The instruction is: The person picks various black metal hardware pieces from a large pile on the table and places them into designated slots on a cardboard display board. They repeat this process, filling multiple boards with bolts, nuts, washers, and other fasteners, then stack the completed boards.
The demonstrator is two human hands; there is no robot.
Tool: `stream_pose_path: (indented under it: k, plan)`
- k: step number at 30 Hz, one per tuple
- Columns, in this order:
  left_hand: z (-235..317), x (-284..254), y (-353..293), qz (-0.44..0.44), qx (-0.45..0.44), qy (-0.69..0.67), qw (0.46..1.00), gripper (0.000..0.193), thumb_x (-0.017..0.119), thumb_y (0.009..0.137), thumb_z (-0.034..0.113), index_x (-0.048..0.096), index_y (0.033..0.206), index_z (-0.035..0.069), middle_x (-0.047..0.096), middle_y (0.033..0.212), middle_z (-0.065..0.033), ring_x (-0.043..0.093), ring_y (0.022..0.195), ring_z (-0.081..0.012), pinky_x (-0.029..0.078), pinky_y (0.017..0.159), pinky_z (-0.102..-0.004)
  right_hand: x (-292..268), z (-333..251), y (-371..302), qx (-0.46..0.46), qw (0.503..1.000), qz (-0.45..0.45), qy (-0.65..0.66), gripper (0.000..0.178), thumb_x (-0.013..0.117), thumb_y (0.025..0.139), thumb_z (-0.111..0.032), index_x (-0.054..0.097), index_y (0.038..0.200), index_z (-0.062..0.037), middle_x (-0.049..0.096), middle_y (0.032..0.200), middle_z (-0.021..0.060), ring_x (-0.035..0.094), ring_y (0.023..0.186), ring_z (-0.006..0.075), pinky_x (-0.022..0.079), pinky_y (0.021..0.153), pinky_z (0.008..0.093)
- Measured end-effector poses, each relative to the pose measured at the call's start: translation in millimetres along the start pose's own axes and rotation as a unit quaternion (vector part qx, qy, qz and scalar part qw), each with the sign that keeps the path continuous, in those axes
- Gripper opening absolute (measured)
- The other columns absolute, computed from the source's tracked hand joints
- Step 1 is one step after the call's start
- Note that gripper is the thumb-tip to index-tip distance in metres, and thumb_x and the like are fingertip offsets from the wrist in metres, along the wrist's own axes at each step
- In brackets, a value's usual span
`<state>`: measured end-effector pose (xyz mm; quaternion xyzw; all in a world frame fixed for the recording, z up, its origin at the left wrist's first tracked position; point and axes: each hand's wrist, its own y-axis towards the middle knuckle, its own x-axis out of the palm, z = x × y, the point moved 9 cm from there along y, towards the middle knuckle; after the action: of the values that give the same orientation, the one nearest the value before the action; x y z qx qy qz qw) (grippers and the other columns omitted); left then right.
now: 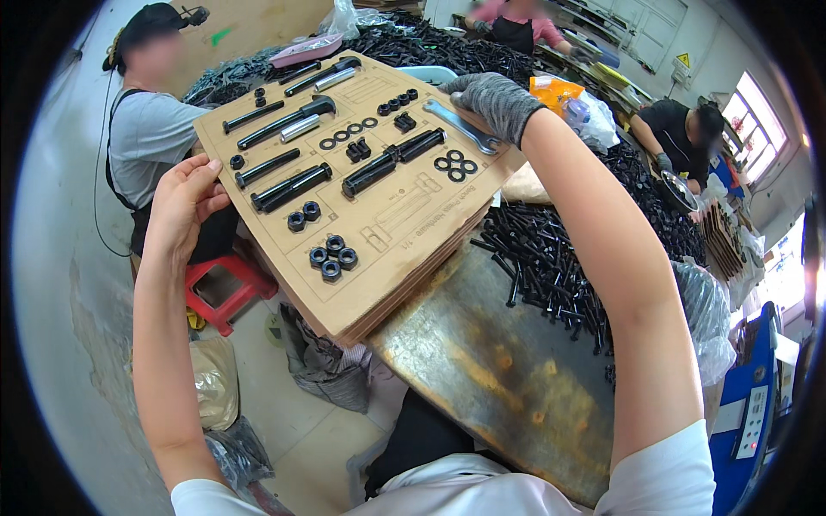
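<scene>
L hand (191, 199), bare, is pinched on the L edge of the brown board (383, 279), thumb at the rim. R hand (499, 101), in a grey glove, is bent over the far R edge just beside the blue wrench (460, 125); fingertips partly hidden, so can't tell if it grips the edge or only rests there. Board is top of a stack (409, 292) at the L end of the metal bench (499, 370), w/ printed outlines & black hardware laid out in groups: bolts (292, 187) on the L half, a thick pair of rods (393, 162) nr the middle, 2 hooked pcs (286, 122) up top w/ silver tubes (299, 129) alongside, 4 nuts (333, 257) nr the close corner, washers (455, 165) grouped below the wrench. Loose bolt heap (551, 275) sits on the bench, R of the stack; more black parts (430, 47) piled behind, w/ a pink tray (305, 50) & an orange bag (555, 93) nr them. Red stool (228, 292) on the floor, L. Co-worker in grey tee (159, 138) at L; 2 others in bkgd, 1 w/ pink sleeves (551, 34), 1 in black (675, 138) at R.
</scene>
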<state>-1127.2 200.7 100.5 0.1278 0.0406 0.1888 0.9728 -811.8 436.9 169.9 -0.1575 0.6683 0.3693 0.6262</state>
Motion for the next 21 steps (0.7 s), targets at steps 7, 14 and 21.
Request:
stream_pose_path:
  k: [7, 14, 21]
  plan:
    - [43.3, 20.1, -52.3, -0.001, 0.026, -0.038, 0.999, 0.034, 0.063, 0.094, 0.019, 0.051, 0.118, -0.002, 0.066, 0.094, -0.0046, 0.063, 0.072, -0.0066, 0.055, 0.066, -0.0189, -18.0, 23.2, -33.8, 0.041, 0.936, 0.028, 0.347, 0.031, 0.059, 0.093, -0.012, 0.066, 0.123, -0.0118, 0.070, 0.105, 0.0075, 0.062, 0.091, 0.0136, 0.051, 0.085, 0.0265]
    - [46.2, 20.8, -46.9, -0.135, -0.061, -0.134, 0.980, 0.043, 0.065, 0.092, 0.015, 0.041, 0.121, -0.006, 0.065, 0.098, -0.0157, 0.070, 0.076, -0.0175, 0.060, 0.064, -0.0239, -45.0, 4.3, -59.4, 0.085, 0.934, -0.020, 0.346, 0.032, 0.063, 0.093, -0.015, 0.065, 0.123, -0.0051, 0.066, 0.116, 0.0054, 0.056, 0.106, 0.0095, 0.047, 0.095, 0.0233]
    - [33.0, 11.8, -1.9, -0.273, -0.181, -0.240, 0.914, 0.035, 0.044, 0.100, 0.015, 0.037, 0.128, -0.004, 0.061, 0.116, -0.0263, 0.071, 0.088, -0.0352, 0.063, 0.067, -0.0330, -58.6, -18.7, -58.0, 0.171, 0.935, -0.061, 0.305, 0.038, 0.063, 0.092, -0.021, 0.063, 0.127, -0.0073, 0.067, 0.119, 0.0063, 0.058, 0.112, 0.0181, 0.043, 0.103, 0.0316]
